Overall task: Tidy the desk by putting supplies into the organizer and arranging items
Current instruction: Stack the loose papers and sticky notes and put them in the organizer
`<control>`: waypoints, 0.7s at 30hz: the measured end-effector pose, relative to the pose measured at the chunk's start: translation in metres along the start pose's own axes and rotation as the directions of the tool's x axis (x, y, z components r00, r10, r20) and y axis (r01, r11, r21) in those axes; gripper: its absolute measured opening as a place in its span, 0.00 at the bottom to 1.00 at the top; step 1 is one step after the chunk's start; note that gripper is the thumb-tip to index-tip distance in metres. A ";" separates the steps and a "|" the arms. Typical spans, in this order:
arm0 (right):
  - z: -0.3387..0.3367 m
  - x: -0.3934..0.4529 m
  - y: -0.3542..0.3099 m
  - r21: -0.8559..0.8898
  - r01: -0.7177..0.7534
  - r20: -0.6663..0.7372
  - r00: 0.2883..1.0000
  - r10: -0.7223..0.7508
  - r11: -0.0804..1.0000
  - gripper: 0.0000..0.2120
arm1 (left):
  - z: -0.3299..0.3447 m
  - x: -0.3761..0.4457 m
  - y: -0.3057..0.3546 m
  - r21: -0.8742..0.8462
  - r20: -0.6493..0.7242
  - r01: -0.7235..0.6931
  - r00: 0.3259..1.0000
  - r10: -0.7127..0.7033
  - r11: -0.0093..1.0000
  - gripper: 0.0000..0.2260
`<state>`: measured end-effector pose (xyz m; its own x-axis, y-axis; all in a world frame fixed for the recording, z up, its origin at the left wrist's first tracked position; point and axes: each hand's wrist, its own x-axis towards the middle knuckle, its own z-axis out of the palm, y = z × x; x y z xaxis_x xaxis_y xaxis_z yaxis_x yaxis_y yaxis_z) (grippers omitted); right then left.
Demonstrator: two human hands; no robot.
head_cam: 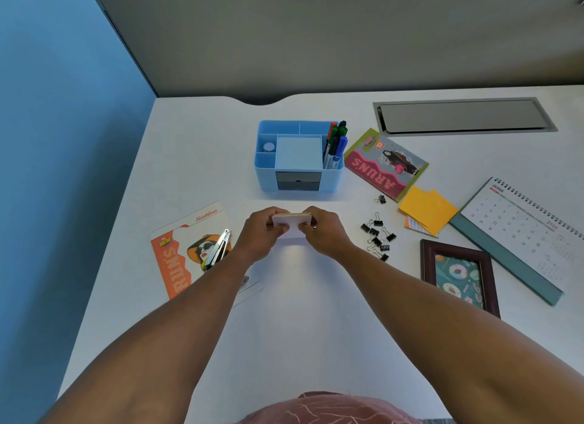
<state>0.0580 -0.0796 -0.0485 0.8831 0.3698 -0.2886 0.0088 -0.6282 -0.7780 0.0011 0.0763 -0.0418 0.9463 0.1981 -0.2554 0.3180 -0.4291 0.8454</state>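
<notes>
i hold a small stack of white note cards (291,223) between both hands, my left hand (257,232) pinching its left edge and my right hand (322,231) pinching its right edge, just above the white desk (300,313). the light blue plastic desk organizer (298,158) stands just beyond, markers (335,145) upright in its right compartment. black binder clips (377,235) lie scattered to my right, beside yellow sticky notes (427,209).
</notes>
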 end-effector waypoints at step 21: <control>0.002 0.002 -0.005 -0.125 -0.026 0.059 0.998 0.033 0.992 0.11 | 0.002 -0.002 -0.007 0.150 0.023 0.051 0.998 -0.056 0.987 0.15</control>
<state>0.0591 -0.0740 -0.0460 0.8540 0.3883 -0.3463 0.0448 -0.7180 -0.6946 -0.0026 0.0775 -0.0485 0.9283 0.2009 -0.3130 0.3714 -0.5454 0.7514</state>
